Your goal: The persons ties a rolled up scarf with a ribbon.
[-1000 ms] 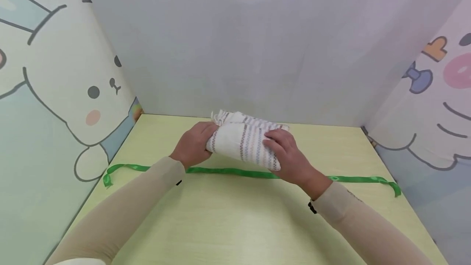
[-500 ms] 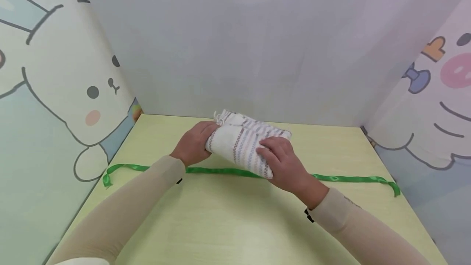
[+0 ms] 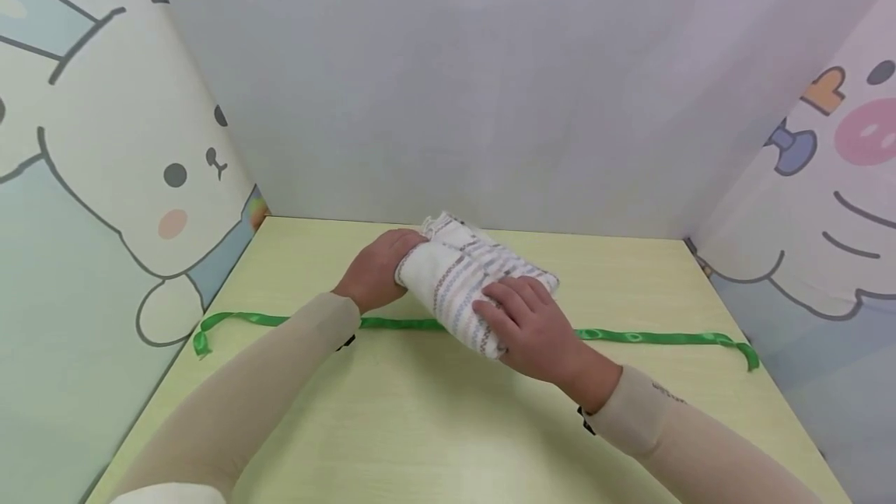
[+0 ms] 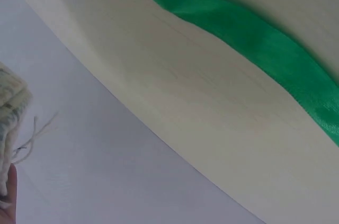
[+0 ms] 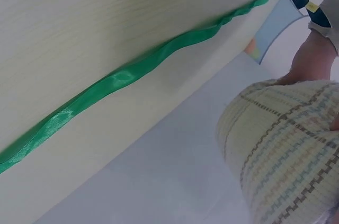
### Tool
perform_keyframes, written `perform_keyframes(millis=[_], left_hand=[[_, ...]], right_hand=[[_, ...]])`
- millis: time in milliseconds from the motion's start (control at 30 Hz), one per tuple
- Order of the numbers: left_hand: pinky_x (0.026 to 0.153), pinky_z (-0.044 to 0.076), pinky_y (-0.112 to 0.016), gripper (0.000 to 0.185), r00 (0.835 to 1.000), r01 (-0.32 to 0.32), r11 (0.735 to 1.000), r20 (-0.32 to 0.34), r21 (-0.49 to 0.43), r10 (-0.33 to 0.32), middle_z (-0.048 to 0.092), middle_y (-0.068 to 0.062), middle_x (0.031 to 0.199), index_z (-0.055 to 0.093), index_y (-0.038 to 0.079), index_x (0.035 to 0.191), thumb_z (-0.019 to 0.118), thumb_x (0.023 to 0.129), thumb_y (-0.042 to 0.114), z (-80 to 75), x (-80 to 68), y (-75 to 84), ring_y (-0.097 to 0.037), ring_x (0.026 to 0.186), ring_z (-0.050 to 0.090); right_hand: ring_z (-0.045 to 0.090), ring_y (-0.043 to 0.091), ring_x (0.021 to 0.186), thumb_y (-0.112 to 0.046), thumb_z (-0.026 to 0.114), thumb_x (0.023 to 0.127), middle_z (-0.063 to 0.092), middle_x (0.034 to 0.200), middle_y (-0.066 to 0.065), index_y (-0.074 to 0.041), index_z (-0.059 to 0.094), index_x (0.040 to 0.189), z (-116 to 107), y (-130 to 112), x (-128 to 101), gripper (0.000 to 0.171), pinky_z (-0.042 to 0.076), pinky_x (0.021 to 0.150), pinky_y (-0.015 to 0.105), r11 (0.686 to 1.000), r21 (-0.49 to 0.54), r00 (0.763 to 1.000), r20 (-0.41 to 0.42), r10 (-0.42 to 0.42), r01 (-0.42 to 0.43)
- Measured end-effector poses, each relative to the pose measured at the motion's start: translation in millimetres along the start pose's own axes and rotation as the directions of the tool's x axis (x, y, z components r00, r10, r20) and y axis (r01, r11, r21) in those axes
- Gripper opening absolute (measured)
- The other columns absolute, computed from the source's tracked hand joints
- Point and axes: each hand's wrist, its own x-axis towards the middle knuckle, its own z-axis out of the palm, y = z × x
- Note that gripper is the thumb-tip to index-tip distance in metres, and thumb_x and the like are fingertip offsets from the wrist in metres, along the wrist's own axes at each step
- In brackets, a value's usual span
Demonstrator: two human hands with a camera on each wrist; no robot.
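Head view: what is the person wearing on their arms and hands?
Both arms are in long, close-fitting beige sleeves that end at the wrists. The left hand and the right hand are bare: no gloves or rings show. A small black piece, likely part of a strap, sits under each cuff. The right sleeve carries faint small dark lettering near the cuff, too small to read.
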Motion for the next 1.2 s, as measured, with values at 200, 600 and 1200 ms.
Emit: perform_keyframes(millis=[200,600,1200], left_hand=[[0.110,0.045,-0.043,0.056,0.999,0.000,1.000,0.043,-0.023,0.001,0.059,-0.002,0.140,0.058,0.019,0.137,0.084,0.087,0.014,1.2,2.8,0.4,-0.024,0.132,0.053],[0.110,0.045,-0.042,0.067,0.994,-0.025,0.997,0.107,0.068,0.017,0.054,-0.004,0.147,0.055,0.020,0.146,0.086,0.087,0.021,6.3,13.5,2.4,-0.025,0.136,0.050],[0.110,0.045,-0.042,0.066,0.994,-0.018,0.999,0.112,0.029,0.015,0.053,-0.001,0.149,0.056,0.023,0.147,0.085,0.088,0.020,19.8,24.0,1.6,-0.024,0.137,0.050]], right_hand=[[0.064,0.034,0.100,-0.026,0.056,0.100,0.066,0.111,0.015,-0.007,0.063,0.118,-1.1,-10.5,3.6,0.027,0.053,0.084,0.047,0.997,-0.044,0.998,-0.027,-0.058,0.056],[0.063,0.032,0.097,-0.027,0.056,0.098,0.065,0.106,0.011,-0.008,0.063,0.112,3.5,-26.0,2.0,0.025,0.053,0.084,0.045,0.995,-0.098,1.000,0.022,-0.012,0.014],[0.057,0.030,0.094,-0.020,0.046,0.096,0.060,0.103,0.010,-0.007,0.062,0.112,9.9,-54.0,10.2,0.025,0.049,0.080,0.044,0.979,-0.167,0.983,0.123,0.135,-0.114]])
